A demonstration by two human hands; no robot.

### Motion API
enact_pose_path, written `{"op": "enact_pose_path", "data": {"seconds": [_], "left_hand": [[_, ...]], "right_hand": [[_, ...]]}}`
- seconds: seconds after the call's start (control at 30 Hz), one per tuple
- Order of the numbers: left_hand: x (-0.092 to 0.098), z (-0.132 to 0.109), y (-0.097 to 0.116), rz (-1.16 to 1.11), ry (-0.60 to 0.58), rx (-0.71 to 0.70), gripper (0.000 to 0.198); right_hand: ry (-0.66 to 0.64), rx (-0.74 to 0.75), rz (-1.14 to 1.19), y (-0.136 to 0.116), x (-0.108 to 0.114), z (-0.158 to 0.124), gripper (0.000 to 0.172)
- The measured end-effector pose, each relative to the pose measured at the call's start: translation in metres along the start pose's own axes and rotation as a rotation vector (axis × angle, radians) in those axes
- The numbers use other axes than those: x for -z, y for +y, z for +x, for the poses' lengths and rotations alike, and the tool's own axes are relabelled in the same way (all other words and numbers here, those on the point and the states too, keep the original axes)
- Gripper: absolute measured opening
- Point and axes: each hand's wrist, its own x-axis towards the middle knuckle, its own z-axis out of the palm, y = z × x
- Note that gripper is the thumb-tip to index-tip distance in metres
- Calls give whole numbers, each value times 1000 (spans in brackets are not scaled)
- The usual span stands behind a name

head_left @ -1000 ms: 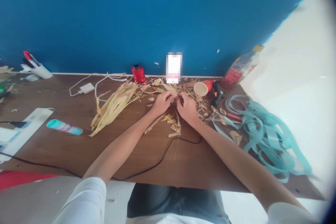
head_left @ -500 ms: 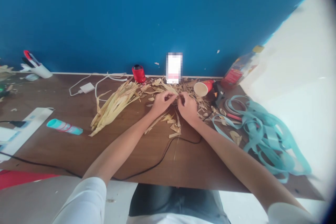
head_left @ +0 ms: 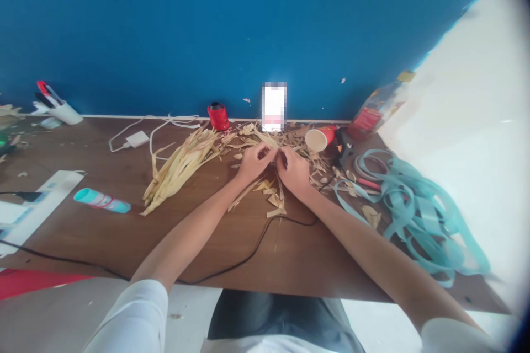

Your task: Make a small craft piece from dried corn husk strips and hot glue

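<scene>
My left hand (head_left: 255, 162) and my right hand (head_left: 293, 168) meet fingertip to fingertip at the middle of the brown table, both closed in a pinch. Whatever lies between the fingers is too small and too covered to make out. Around and beneath them are scattered dry corn husk scraps (head_left: 273, 198), with longer pale husk strips (head_left: 259, 135) just behind the fingers. To the left of my left hand lies a bundle of yellowish corn husks (head_left: 178, 174).
A red spool (head_left: 218, 117) and a lit phone (head_left: 274, 106) stand by the blue wall. Rightward are a tipped paper cup (head_left: 318, 139), a bottle (head_left: 375, 110) and tangled teal ribbon (head_left: 430, 215). A black cable (head_left: 236, 266) crosses the front; a blue tube (head_left: 102, 200) lies left.
My right hand has shifted slightly left, so its fingertips sit closer to those of my left hand. Everything on the table stays in place.
</scene>
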Motion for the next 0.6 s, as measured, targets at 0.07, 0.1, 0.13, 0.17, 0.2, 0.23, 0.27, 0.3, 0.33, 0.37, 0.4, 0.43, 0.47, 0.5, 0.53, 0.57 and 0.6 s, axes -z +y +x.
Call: {"op": "enact_pose_path", "data": {"seconds": [0.07, 0.1, 0.13, 0.17, 0.2, 0.23, 0.27, 0.3, 0.33, 0.37, 0.4, 0.43, 0.47, 0.5, 0.53, 0.57, 0.6], "left_hand": [[0, 1, -3, -52, 7, 18, 36], [0, 2, -6, -93, 5, 39, 38], [1, 4, -9, -141, 3, 66, 40], [1, 5, -12, -196, -14, 98, 40], [1, 7, -14, -255, -39, 129, 40], [1, 9, -17, -297, -55, 148, 38], [1, 10, -19, -325, -60, 155, 37], [1, 11, -21, -349, -70, 160, 36], [2, 11, -22, -366, -79, 162, 35], [2, 12, -22, -382, -88, 162, 35], [2, 12, -22, -397, -98, 163, 35], [2, 11, -22, -409, -109, 164, 36], [2, 11, -21, -420, -116, 163, 37], [3, 11, -21, -429, -121, 161, 37], [3, 11, -20, -435, -125, 159, 37], [3, 10, -20, -440, -128, 156, 37], [4, 10, -19, -444, -130, 153, 37]], "right_hand": [[-7, 8, 2, -1, 0, 0, 19], [-10, 13, 8, -1, 0, 0, 18], [-13, 19, 20, -1, 0, 0, 18], [-17, 25, 36, -1, 0, 0, 19], [-25, 33, 54, -1, 0, 1, 19], [-38, 40, 71, 0, 0, 1, 20], [-53, 46, 87, 0, 0, 1, 20], [-67, 50, 102, 0, 0, 2, 20], [-79, 53, 118, 1, 0, 3, 20], [-87, 54, 137, 2, 0, 3, 19], [-90, 53, 162, 2, 0, 4, 19], [-91, 50, 193, 3, 0, 5, 18], [-93, 44, 228, 4, 0, 6, 17], [-95, 35, 265, 5, 1, 6, 17], [-97, 24, 301, 5, 1, 7, 16], [-98, 14, 336, 6, 1, 8, 16], [-100, 5, 369, 6, 2, 8, 15]]}}
